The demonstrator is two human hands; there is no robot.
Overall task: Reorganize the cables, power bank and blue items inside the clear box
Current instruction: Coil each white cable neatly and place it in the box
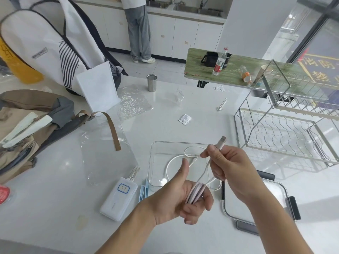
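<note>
A clear box [153, 162] sits on the white table in front of me with a white cable [171, 163] looped inside it. My left hand [181, 202] holds a coil of pale pink cable [195, 192] wound round its fingers, thumb raised. My right hand [230, 167] pinches the free end of that cable near its USB plug [222, 141], above the box. A white power bank [119, 200] with a blue-edged label lies left of the box. Blue items [144, 190] lie between the power bank and the box.
The box's lid [275, 191] with dark clips lies at the right. A wire dish rack [286, 129] stands beyond it. Backpacks [27, 125] and plastic bags [106, 149] crowd the left. A metal cup [151, 82] and a small sachet [185, 119] sit farther back. A person stands at the counter.
</note>
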